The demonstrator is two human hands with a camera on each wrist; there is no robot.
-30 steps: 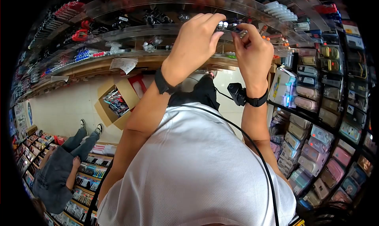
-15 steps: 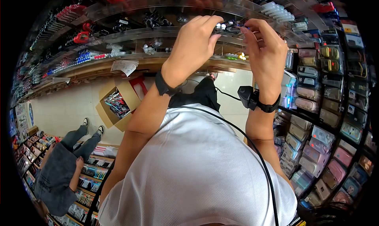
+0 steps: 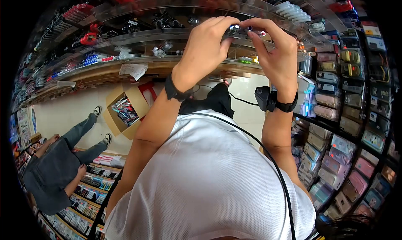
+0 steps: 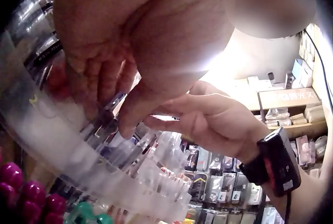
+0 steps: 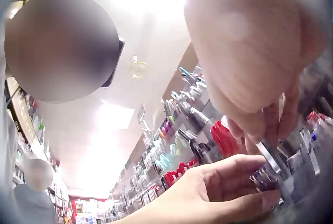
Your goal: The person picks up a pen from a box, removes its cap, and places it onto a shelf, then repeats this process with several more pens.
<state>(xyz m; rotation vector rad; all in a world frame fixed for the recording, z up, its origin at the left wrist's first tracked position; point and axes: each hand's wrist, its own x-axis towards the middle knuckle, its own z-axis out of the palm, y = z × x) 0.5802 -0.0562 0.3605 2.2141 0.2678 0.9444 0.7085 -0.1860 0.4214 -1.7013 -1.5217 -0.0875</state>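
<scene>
In the head view, my left hand [image 3: 205, 47] curls round several pens [image 3: 234, 27] at the clear shelf dividers. My right hand [image 3: 278, 51] is close beside it, thumb and forefinger pinching the end of a dark pen. The right wrist view has the left hand [image 5: 223, 187] coming from below, round the bundled pens [image 5: 265, 177], while the right fingers touch a pen with a silver clip [image 5: 270, 159]. Seen from the left wrist, pens [image 4: 106, 122] lie between the left thumb and fingers; the right hand [image 4: 208, 120] is behind them, its fingertips partly hidden.
Clear-walled racks of pens [image 3: 90, 59] run along the far side. Pencil cases [image 3: 326, 97] hang at the right. An open carton [image 3: 109, 114] of pens stands on the floor at left, near a person in grey [image 3: 50, 173]. A black cable [image 3: 268, 150] crosses my shirt.
My right hand moved away to the right, then its fingertips came back left against the pens by my left hand, which barely moved. The person in grey has stepped and shifted left.
</scene>
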